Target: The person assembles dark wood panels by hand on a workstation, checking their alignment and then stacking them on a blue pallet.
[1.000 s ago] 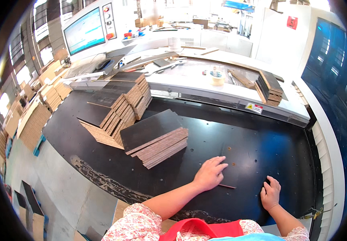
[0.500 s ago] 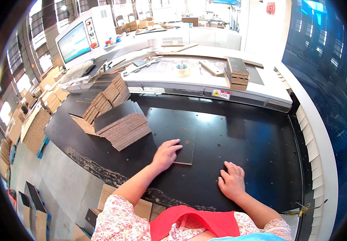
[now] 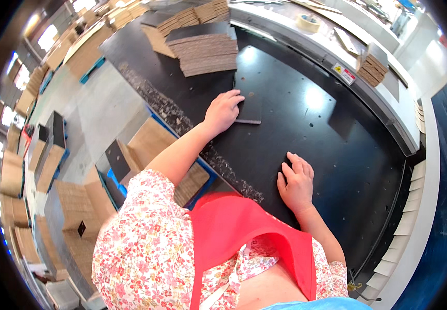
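Observation:
My left hand (image 3: 224,110) rests on the left edge of a thin dark board (image 3: 252,107), its fingers stretched over it. The board lies flat on the black table (image 3: 285,98) and almost matches its colour. Farther right and nearer to me, my right hand (image 3: 297,182) lies on the bare tabletop with its fingers slightly apart, holding nothing. Beyond my left hand stands a stack of dark-topped particle boards (image 3: 204,54), with their brown edges facing me.
More board stacks (image 3: 195,16) stand at the table's far left. A pale machine bed (image 3: 332,49) runs along the back, carrying a tape roll (image 3: 307,23) and a small board stack (image 3: 372,70). Cardboard boxes (image 3: 153,139) and pallets sit on the floor at left.
My view has tipped down and turned, so the table looks rotated and more floor shows at left. Both hands keep roughly their places, the left still on the dark board.

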A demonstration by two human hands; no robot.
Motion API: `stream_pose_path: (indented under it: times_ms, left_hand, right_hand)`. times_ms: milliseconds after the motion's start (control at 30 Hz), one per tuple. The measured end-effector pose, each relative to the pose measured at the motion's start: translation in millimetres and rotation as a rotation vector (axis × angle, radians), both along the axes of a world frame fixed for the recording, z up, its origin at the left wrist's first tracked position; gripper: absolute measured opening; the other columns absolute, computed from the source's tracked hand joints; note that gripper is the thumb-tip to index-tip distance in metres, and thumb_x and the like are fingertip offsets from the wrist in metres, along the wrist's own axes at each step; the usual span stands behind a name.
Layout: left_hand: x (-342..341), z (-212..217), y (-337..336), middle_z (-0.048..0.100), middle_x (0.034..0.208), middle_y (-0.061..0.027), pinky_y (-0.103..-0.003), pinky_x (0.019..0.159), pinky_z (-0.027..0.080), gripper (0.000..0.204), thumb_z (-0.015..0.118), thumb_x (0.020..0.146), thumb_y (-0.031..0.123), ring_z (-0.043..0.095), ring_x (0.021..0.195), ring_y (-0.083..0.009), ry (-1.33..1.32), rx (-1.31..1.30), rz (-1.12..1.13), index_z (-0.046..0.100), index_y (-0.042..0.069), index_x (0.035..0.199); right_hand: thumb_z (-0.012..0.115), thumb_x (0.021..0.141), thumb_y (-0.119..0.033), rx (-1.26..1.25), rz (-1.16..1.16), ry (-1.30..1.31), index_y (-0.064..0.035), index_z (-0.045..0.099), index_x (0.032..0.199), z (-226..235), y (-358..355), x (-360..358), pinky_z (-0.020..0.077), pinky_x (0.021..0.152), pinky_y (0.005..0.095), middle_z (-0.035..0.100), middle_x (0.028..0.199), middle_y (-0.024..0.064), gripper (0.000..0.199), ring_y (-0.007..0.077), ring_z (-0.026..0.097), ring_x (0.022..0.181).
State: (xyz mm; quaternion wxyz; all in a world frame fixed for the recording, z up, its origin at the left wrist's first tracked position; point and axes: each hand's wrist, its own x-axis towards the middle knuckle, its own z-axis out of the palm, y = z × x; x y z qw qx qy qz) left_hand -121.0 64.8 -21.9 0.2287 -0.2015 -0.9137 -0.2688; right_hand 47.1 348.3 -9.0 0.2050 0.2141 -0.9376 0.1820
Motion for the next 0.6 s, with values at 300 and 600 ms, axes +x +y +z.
stream_pose_path:
  times_ms: [300, 600]
  left_hand:
    - [-0.6, 10.4, -34.9, 0.061, 0.131, -0.0158, -0.043, 0.103, 0.046, 0.031, 0.067, 0.083, 0.014, 0.055, 0.122, -0.0348, 0.086, -0.037, 0.151, 0.069, 0.006, 0.113]
    - [-69.2, 113.9, -117.4, 0.041, 0.152, -0.0192, -0.05, 0.114, 0.031, 0.079, 0.077, 0.079, 0.047, 0.035, 0.141, -0.0399, 0.429, -0.332, 0.606, 0.049, 0.009, 0.142]
  right_hand:
    - [0.07, 0.084, -0.016, -0.004, 0.039, -0.05, -0.004, 0.07, 0.104, 1.8, -1.6, -2.6, 0.0354, 0.109, 0.0466, 0.057, 0.134, 0.0122, 0.024, 0.0303, 0.051, 0.128]
    - [0.07, 0.082, -0.015, -0.011, -0.009, -0.02, -0.004, 0.07, 0.1, 1.7, -1.4, 0.7, 0.037, 0.107, 0.0462, 0.059, 0.131, 0.0115, 0.021, 0.0296, 0.052, 0.126]
